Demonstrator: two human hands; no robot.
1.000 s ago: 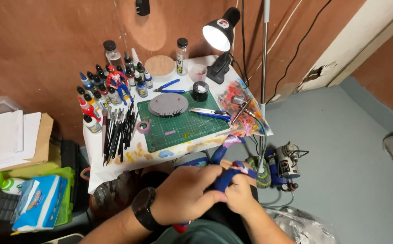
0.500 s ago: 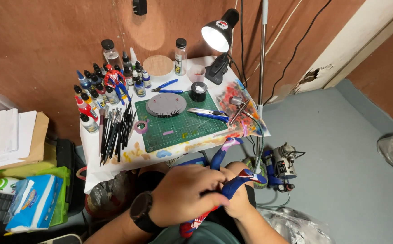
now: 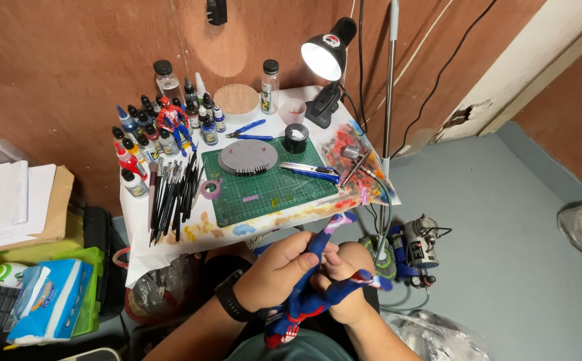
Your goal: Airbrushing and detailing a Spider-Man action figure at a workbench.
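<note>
I see the cutting mat [image 3: 271,184] lying mid-surface [image 3: 291,127], with a round disc [image 3: 247,158] on its far-left corner and a utility knife [image 3: 310,171] to the disc's right. Brushes [image 3: 172,194] lie left of the mat, bottles [image 3: 147,134] behind them, and the lamp [image 3: 328,57] stands at the far right. My hands [image 3: 311,277] sit nearer than the surface's front edge.

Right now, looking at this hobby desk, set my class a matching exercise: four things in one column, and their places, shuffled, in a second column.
Things
1. blue and red action figure
2. blue-handled pliers
3. black desk lamp
4. round grey disc

Places
A. on the green cutting mat
B. lit, at the white table's back right
C. held by the left hand and right hand
D. on the white tabletop behind the mat

Pairs: 1-C, 2-D, 3-B, 4-A
</note>
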